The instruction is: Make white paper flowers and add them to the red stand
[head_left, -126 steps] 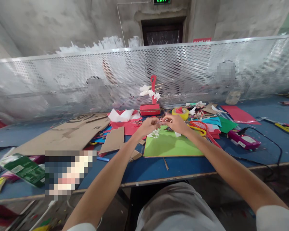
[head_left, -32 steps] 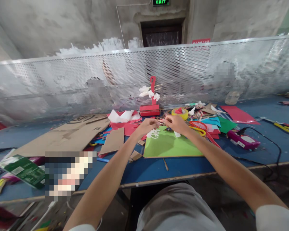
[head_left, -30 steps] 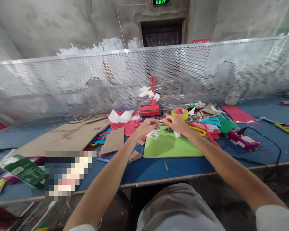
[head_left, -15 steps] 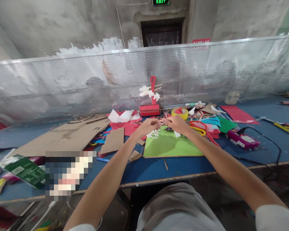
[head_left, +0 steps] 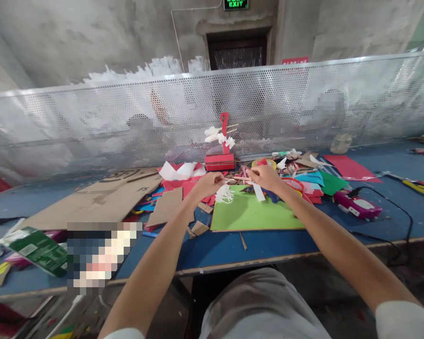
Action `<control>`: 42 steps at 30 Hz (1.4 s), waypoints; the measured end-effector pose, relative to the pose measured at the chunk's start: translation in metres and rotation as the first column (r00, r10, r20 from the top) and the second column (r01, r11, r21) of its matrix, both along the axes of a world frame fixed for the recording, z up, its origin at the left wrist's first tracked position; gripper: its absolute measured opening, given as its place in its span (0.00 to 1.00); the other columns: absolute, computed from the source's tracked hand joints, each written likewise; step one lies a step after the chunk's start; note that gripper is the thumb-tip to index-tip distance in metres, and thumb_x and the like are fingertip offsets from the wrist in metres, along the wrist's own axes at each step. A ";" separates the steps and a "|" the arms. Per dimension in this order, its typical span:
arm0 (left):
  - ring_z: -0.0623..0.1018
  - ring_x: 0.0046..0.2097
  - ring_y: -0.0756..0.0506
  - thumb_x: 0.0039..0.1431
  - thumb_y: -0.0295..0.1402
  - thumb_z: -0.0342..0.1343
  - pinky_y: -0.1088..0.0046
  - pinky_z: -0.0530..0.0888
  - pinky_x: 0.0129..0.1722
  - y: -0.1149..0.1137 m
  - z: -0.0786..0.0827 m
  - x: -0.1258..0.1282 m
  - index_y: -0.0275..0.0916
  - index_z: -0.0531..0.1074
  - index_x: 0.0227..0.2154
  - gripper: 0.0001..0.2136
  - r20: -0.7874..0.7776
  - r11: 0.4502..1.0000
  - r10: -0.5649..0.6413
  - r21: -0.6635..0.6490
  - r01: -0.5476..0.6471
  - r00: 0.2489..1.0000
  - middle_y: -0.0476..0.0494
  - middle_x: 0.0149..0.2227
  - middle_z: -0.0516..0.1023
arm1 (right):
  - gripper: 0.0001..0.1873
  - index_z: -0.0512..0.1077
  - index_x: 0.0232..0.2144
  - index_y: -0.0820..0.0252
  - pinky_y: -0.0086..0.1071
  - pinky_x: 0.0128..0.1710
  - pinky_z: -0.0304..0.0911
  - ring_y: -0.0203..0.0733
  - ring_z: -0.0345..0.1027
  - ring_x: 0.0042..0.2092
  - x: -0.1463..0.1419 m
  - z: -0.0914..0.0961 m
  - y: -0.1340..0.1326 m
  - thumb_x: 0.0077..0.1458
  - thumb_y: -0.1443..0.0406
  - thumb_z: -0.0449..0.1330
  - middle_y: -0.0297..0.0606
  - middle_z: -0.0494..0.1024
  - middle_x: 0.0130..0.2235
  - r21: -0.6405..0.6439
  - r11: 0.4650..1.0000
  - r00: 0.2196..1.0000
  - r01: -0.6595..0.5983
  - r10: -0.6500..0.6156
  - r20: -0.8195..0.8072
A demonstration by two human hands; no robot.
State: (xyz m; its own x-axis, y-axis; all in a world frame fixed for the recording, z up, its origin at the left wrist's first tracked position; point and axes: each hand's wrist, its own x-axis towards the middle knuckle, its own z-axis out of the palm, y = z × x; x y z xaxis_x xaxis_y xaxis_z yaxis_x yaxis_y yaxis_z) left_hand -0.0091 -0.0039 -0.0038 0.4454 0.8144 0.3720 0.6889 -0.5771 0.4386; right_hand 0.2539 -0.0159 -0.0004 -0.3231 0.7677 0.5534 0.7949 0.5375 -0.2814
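Note:
My left hand point(head_left: 212, 182) is closed in a pinch at the left edge of a light green sheet point(head_left: 256, 214). From its fingertips hangs a piece of white fringed paper point(head_left: 225, 194) with thin, curling strips. My right hand point(head_left: 266, 178) is also closed, its fingers pinching above the sheet, and a white paper strip point(head_left: 258, 193) hangs beneath them. Something thin and pale, like a slender stick point(head_left: 237, 179), spans the gap between the hands; its exact ends are hidden by the fingers. Behind them stands a red paper stand point(head_left: 219, 162) with white paper flowers point(head_left: 226, 140) on sticks.
Brown cardboard point(head_left: 95, 197) covers the table's left side. Yellow tape point(head_left: 273, 164), coloured paper scraps and scissors with red handles point(head_left: 291, 181) lie around my right hand. Farther right are a purple device point(head_left: 356, 205) with a black cord and yellow-handled pliers point(head_left: 419, 186). A perforated metal screen point(head_left: 183, 113) borders the back.
My hands have moved apart, the left slightly leftward and the right slightly rightward. More of the thin pale piece between them shows, and the white fringe and strip hang more plainly in view.

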 end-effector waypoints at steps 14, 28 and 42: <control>0.77 0.38 0.43 0.54 0.34 0.58 0.72 0.67 0.36 -0.010 0.003 -0.002 0.40 0.75 0.35 0.07 -0.159 0.995 0.098 0.012 -0.098 0.982 0.42 0.39 0.80 | 0.11 0.75 0.34 0.59 0.28 0.29 0.51 0.38 0.67 0.31 0.020 -0.012 0.013 0.52 0.58 0.65 0.38 0.78 0.33 -0.271 0.962 0.989 0.017 0.022 0.143; 0.76 0.37 0.43 0.59 0.34 0.53 0.71 0.68 0.37 -0.007 0.002 0.000 0.40 0.73 0.34 0.06 -0.145 0.989 0.124 0.103 -0.110 0.982 0.42 0.37 0.79 | 0.09 0.76 0.38 0.62 0.30 0.31 0.56 0.39 0.68 0.32 0.019 -0.012 0.016 0.55 0.70 0.58 0.40 0.77 0.32 -0.220 0.975 0.996 -0.039 0.057 0.072; 0.78 0.45 0.45 0.58 0.27 0.55 0.67 0.73 0.47 -0.029 0.005 0.030 0.41 0.69 0.49 0.16 0.053 0.956 -0.285 0.087 0.280 0.957 0.43 0.45 0.79 | 0.16 0.61 0.33 0.55 0.32 0.34 0.66 0.36 0.67 0.33 -0.019 -0.001 -0.013 0.51 0.59 0.66 0.31 0.69 0.32 -0.313 0.699 0.714 -0.643 0.400 -0.574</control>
